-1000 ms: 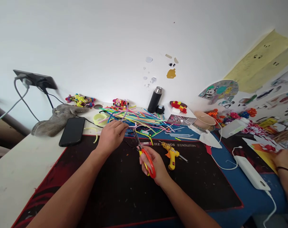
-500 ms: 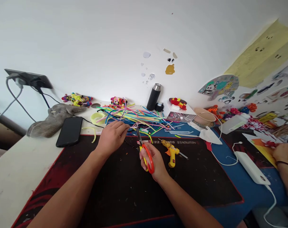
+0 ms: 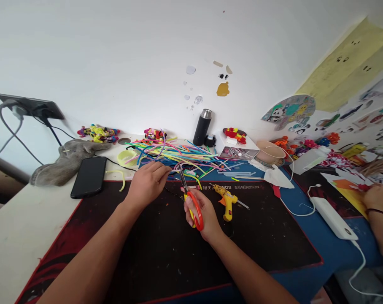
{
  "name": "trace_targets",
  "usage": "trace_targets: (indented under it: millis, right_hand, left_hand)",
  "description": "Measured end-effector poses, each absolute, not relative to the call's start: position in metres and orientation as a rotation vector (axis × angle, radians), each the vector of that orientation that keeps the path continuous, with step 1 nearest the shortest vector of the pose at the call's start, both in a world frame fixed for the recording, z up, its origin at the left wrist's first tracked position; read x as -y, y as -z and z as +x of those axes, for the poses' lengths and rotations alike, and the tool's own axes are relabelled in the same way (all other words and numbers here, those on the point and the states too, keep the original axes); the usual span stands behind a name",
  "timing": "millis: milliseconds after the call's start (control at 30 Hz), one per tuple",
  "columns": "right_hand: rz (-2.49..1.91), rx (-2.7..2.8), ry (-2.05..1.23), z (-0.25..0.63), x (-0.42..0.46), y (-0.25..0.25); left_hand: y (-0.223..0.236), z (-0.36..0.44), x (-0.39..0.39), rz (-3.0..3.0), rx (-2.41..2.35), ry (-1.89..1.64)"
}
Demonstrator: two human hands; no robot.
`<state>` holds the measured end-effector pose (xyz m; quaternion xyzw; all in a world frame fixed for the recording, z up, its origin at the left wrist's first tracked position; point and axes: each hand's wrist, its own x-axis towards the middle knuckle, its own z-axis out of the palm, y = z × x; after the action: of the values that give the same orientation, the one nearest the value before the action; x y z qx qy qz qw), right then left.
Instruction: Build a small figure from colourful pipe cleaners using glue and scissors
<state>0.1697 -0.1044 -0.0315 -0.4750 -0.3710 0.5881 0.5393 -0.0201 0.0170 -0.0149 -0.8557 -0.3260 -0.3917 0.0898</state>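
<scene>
My left hand (image 3: 149, 179) is closed in a pinch on a thin pinkish pipe cleaner (image 3: 175, 170), most of it hidden by the fingers. My right hand (image 3: 207, 217) grips scissors with red and yellow handles (image 3: 198, 213). Their blades point away from me, and the tips are at the short end sticking out of my left fingertips. Just beyond both hands lies a loose heap of colourful pipe cleaners (image 3: 182, 153). To the right of my right hand, a yellow glue gun (image 3: 227, 204) rests on the black mat (image 3: 257, 240).
A phone (image 3: 88, 177) and a grey plush-like object (image 3: 65, 160) lie at left. Behind the heap stand a black flask (image 3: 202, 128) and a small white drawer box (image 3: 237, 150). A white power bank (image 3: 333, 218) with cables lies at right, near another person's hand (image 3: 378, 197).
The view has shifted slightly. Both hands hold nearly the same pose, with the scissor tips still at the pipe cleaner.
</scene>
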Motion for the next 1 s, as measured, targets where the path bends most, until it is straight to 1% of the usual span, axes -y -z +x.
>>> trace_targets:
  millis: [233, 1000]
  right_hand:
    - [-1.108, 0.88, -1.393, 0.1696, 0.105, 0.0314]
    - [-1.129, 0.821, -1.41, 0.1688, 0.1052, 0.0297]
  left_hand:
    - [0.0157, -0.0202, -0.0165, -2.619, 1.014, 1.148]
    - [0.0173, -0.0214, -0.017, -2.682, 0.952, 1.073]
